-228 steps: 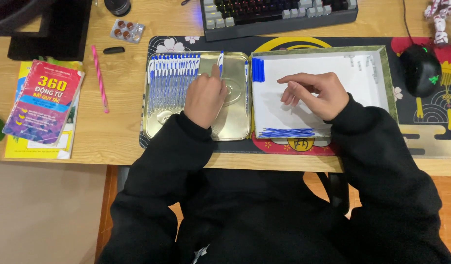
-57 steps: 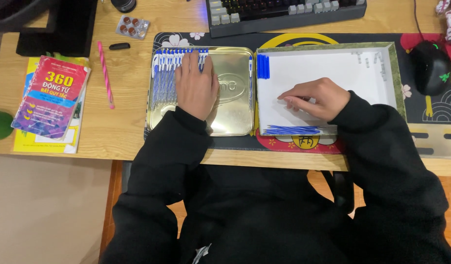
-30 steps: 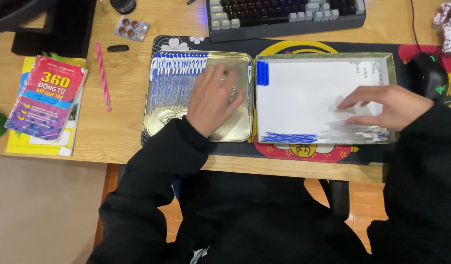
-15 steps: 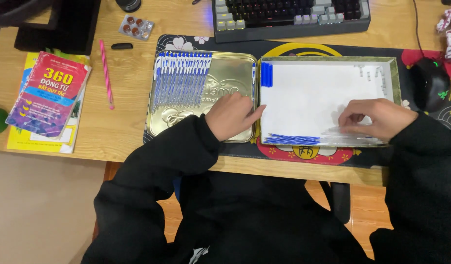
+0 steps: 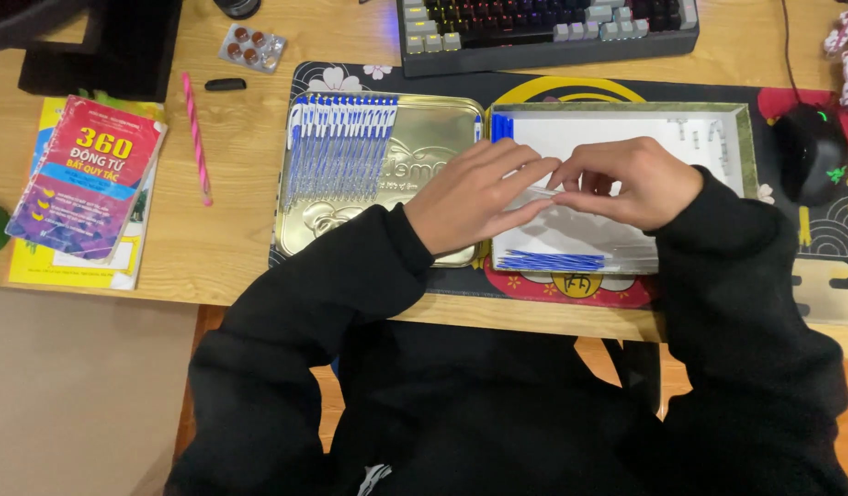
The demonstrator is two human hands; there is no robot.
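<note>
Wooden desk (image 5: 231, 230) fills my view, with a dark patterned mat (image 5: 626, 92) across its far half. Nearest me, black sleeves lead up to both hands, which meet at the centre. My left hand (image 5: 479, 197) and right hand (image 5: 631, 184) pinch one thin clear sleeve (image 5: 543, 195) between them, fingers (image 5: 534, 170) narrow and closed on it, just above the seam of the open tin.

Under the right hand, toward 3 o'clock, the white-lined half of the tin (image 5: 736, 138) holds a stack of sleeves (image 5: 553, 260) with blue edges along its near side; that pile looks like what is left. Toward 9 o'clock, the gold half of the tin (image 5: 424, 147) carries a neat row of blue-and-white pens (image 5: 341, 147) covering roughly its left part. I judge the work partly done, with much of the gold half bare.

Farther out: books (image 5: 84, 179) and a pink pen (image 5: 196, 138) at 10 o'clock, a keyboard (image 5: 543, 28) at 12, a mouse (image 5: 810, 152) at 2.
</note>
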